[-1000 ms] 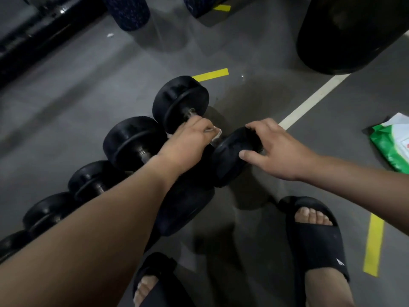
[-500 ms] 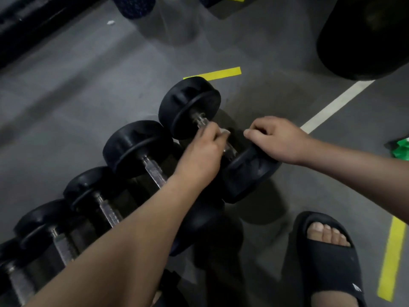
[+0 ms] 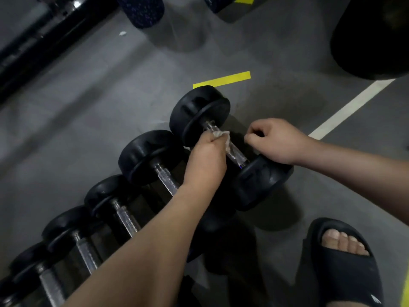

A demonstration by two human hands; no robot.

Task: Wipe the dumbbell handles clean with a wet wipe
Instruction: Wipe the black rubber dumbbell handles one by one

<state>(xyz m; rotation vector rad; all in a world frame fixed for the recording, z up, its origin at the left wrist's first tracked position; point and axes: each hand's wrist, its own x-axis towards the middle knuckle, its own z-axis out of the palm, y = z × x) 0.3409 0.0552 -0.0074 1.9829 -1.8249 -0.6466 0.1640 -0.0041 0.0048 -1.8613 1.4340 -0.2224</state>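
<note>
Looking down on a grey gym floor, dimly lit. Row of black dumbbells lying side by side on it, slanting away from the near left, each with the same bright ribbed metal bar. Last dumbbell in the row at the far end, just short of a yellow tape strip: two round matt-black heads, with a shiny knurled metal handle between them catching the light. Left hand clenched around a crumpled white wet wipe, pressing it onto the handle close to the farther head. Right hand with fingers curled in, nothing visible inside them, heel resting on the rim of the nearer head. White line painted across the floor beyond the right forearm. Bare toes in a black sandal towards the floor's near right edge.
</note>
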